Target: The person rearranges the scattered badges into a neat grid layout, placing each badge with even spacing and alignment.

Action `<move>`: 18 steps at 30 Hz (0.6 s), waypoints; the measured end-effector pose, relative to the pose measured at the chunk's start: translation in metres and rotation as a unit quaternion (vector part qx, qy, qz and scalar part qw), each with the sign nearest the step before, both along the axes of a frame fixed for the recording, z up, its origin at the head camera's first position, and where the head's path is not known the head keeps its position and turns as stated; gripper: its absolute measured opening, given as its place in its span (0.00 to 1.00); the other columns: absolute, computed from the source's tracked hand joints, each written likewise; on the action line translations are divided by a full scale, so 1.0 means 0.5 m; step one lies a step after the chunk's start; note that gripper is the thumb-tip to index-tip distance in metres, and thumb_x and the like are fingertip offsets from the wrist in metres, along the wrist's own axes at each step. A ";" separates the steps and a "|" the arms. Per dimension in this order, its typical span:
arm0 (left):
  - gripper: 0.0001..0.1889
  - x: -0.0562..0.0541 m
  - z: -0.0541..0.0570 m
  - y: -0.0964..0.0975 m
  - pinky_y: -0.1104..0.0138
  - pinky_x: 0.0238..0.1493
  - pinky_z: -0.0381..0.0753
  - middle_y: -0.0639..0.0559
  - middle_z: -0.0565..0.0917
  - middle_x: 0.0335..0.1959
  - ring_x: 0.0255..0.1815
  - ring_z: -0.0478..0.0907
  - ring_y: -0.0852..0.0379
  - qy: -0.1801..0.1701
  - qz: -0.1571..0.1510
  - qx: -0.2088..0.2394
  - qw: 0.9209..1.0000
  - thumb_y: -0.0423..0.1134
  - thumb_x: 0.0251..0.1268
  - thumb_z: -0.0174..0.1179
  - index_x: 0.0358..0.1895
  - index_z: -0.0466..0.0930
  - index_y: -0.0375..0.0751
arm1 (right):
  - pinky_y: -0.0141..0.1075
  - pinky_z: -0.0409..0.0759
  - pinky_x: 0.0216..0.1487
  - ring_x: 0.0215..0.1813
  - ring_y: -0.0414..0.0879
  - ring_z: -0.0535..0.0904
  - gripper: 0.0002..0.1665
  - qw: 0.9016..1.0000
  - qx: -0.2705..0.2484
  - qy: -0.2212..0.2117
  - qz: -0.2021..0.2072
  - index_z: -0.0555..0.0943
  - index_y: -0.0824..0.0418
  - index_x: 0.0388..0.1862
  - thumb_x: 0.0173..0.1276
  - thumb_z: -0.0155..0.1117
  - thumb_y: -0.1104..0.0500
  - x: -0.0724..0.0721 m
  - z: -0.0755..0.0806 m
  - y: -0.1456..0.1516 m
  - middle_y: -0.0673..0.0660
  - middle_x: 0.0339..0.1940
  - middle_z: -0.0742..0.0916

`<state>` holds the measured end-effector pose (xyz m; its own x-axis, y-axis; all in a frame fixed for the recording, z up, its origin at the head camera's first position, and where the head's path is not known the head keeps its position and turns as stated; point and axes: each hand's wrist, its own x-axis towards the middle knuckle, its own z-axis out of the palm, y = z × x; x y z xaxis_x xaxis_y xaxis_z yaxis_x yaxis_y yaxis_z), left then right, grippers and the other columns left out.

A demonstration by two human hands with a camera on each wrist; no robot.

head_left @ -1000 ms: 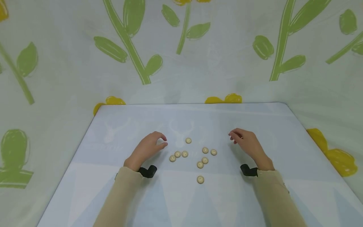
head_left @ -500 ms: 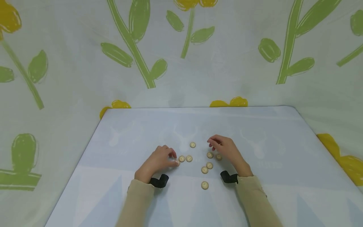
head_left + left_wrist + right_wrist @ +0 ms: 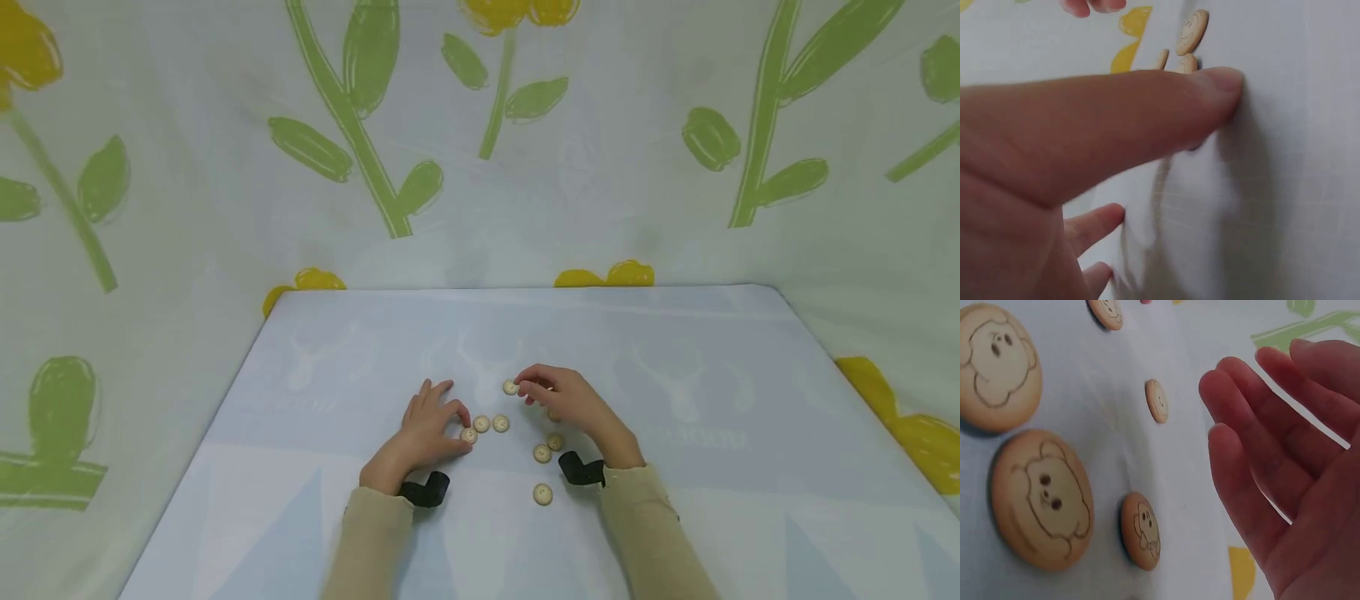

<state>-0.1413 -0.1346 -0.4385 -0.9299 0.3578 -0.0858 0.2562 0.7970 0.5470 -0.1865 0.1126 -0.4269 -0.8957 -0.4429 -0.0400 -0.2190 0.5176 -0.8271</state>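
Observation:
Several round wooden buttons with a bear face lie flat on the table. In the head view my left hand (image 3: 426, 435) pinches the leftmost button (image 3: 468, 436) between thumb and index finger, the other fingers spread on the table. In the left wrist view the thumb (image 3: 1147, 119) hides most of that button. My right hand (image 3: 566, 402), fingers loosely bent and nothing between them, hovers with its fingertips right by the farthest button (image 3: 510, 387). Beneath it a button (image 3: 553, 415) is partly covered. The right wrist view shows a bear-faced button (image 3: 1041, 500) up close.
Two buttons, a nearer one (image 3: 482, 424) and another (image 3: 501, 423), lie right of my left hand. A touching pair (image 3: 542, 453) and a single button (image 3: 542, 494) lie toward the front. The pale blue table (image 3: 300, 467) ends at a floral cloth (image 3: 225, 208) behind.
My left hand has moved right and down onto the leftmost button, its fingers closing round it. My right hand has swung left over the buttons to the farthest one. The head view has shifted slightly.

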 end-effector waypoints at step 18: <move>0.10 -0.005 -0.016 -0.008 0.44 0.62 0.36 0.43 0.51 0.69 0.68 0.33 0.37 -0.005 0.003 0.027 1.000 0.44 0.48 0.65 0.32 0.73 0.57 | 0.39 0.72 0.46 0.42 0.41 0.75 0.15 0.990 0.109 0.062 0.065 0.77 0.56 0.49 0.64 0.57 0.56 0.035 -0.010 -0.073 0.47 0.40 0.81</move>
<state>-0.1439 -0.1387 -0.4466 -0.9311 0.3571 -0.0752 0.2463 0.7670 0.5924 -0.1692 0.0761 -0.4321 -0.8352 -0.5484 -0.0409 -0.3887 0.6413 -0.6615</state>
